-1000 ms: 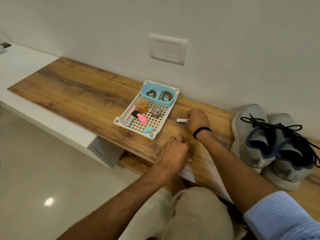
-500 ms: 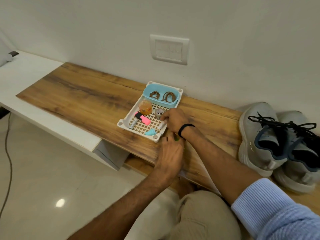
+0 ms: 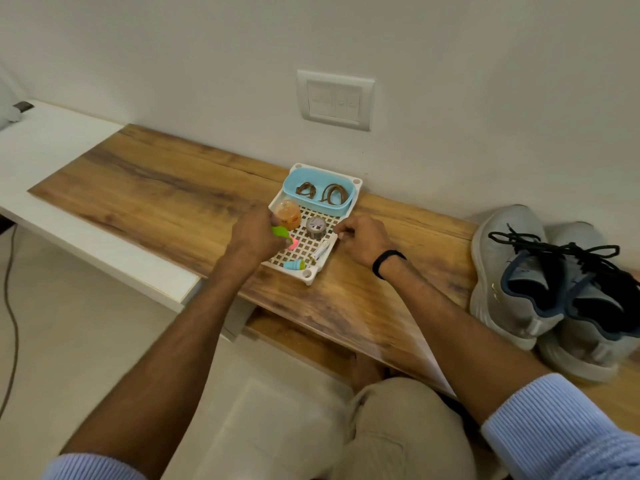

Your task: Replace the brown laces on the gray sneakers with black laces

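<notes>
Cable (image 3: 8, 306) on floor, far left. Left hand (image 3: 251, 239) curled round green piece (image 3: 280, 231) over lattice tray (image 3: 309, 274) on worktop (image 3: 156, 202), hemmed by orange jar (image 3: 287, 216) and pink marker (image 3: 293, 244); brown laces (image 3: 306, 191) in blue tub (image 3: 341, 210) behind. Right hand (image 3: 363, 239) curled at tray's right rim, grip unclear. Gray sneakers (image 3: 498, 258) far right, black laces (image 3: 554, 245) in them.

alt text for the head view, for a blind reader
A person's left hand holds a green object over a white tray, right hand at its right rim. The tray's blue tub holds brown laces; gray sneakers with black laces stand to the right.
</notes>
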`<move>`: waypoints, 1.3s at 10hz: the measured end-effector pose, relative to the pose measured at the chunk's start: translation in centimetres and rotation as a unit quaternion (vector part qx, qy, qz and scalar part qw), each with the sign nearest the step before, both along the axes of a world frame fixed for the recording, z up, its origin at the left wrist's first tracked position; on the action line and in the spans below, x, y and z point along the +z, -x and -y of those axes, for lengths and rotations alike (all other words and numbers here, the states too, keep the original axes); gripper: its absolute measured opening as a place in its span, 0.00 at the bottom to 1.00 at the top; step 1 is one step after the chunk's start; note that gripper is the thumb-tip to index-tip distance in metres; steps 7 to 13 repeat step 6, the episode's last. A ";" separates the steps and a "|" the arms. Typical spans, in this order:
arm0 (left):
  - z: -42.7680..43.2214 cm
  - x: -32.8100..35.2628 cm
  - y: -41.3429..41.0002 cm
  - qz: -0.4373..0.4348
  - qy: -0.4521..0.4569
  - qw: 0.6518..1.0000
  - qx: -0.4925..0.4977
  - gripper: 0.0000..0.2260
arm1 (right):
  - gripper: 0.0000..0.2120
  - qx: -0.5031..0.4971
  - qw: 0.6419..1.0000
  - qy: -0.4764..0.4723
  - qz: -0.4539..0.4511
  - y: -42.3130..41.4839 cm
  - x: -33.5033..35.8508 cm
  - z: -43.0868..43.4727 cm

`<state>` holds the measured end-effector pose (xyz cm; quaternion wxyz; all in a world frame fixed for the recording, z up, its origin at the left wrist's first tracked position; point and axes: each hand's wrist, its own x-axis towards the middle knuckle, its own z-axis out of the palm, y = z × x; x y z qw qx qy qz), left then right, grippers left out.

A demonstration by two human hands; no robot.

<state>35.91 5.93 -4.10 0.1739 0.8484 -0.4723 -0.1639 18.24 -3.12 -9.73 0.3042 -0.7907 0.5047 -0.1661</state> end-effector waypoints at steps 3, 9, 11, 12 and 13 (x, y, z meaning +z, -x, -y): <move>2.1 -3.7 -0.2 0.046 -0.057 0.997 -0.015 0.26 | 0.11 0.014 1.000 0.015 0.013 -1.2 0.2 -0.6; -0.2 -3.1 0.1 0.025 0.098 0.994 0.031 0.21 | 0.11 -0.024 0.999 -0.012 0.030 -0.1 0.0 -1.4; -0.2 -3.1 0.1 0.025 0.098 0.994 0.031 0.21 | 0.11 -0.024 0.999 -0.012 0.030 -0.1 0.0 -1.4; -0.2 -3.1 0.1 0.025 0.098 0.994 0.031 0.21 | 0.11 -0.024 0.999 -0.012 0.030 -0.1 0.0 -1.4; -0.2 -3.1 0.1 0.025 0.098 0.994 0.031 0.21 | 0.11 -0.024 0.999 -0.012 0.030 -0.1 0.0 -1.4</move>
